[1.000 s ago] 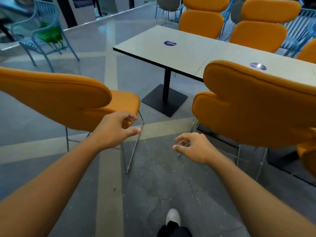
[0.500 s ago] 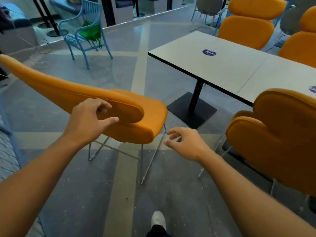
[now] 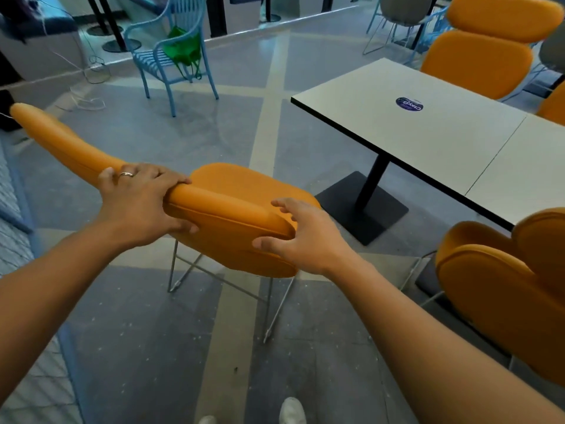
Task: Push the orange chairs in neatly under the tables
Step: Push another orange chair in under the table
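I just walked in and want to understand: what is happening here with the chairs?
A person stands behind an orange chair. The left hand grips the top edge of its backrest; the right hand is open at the backrest's end, fingers spread. The chair stands out on the floor, apart from the table, not yet pushed under. A second orange chair on the right is close to the table.

free: floor (image 3: 269, 133) between orange chair (image 3: 244, 185) and table (image 3: 443, 139) | obstacles: pedestal base (image 3: 367, 218), second chair (image 3: 504, 301)
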`<action>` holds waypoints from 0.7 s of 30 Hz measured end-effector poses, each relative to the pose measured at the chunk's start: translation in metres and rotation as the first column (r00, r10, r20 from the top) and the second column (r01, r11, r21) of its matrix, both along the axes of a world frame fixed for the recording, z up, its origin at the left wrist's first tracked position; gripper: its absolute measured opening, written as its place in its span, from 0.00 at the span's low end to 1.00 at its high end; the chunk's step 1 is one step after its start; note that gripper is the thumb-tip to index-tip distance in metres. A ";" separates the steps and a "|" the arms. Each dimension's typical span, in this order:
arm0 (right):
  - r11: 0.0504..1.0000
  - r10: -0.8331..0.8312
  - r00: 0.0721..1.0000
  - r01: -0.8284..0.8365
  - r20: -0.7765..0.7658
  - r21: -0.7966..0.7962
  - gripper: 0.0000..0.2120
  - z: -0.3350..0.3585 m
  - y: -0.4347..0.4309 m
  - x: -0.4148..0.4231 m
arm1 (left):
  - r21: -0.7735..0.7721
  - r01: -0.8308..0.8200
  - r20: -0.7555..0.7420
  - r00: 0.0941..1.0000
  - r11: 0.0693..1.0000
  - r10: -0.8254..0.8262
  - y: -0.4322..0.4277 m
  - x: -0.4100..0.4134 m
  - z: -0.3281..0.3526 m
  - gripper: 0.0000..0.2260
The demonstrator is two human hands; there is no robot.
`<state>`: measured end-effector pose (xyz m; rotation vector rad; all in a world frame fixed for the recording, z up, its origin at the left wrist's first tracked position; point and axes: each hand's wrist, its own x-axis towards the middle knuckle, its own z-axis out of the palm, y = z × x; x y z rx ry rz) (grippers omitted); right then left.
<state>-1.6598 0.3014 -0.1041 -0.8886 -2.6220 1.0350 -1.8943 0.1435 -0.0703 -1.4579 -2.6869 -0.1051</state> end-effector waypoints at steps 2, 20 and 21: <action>1.000 0.014 1.000 -0.015 0.016 0.021 0.38 0.001 -0.006 -0.012 | -0.015 0.033 0.012 0.999 0.999 -0.033 -0.001 -0.013 0.000 0.36; 0.838 -0.252 0.967 0.198 0.040 0.509 0.37 0.004 -0.041 -0.088 | -0.022 0.267 -0.073 0.961 0.963 -0.268 -0.003 -0.100 -0.003 0.33; 0.835 -0.248 0.968 0.197 0.031 0.513 0.37 0.004 -0.037 -0.088 | -0.012 0.272 -0.075 0.959 0.962 -0.272 0.000 -0.100 -0.002 0.32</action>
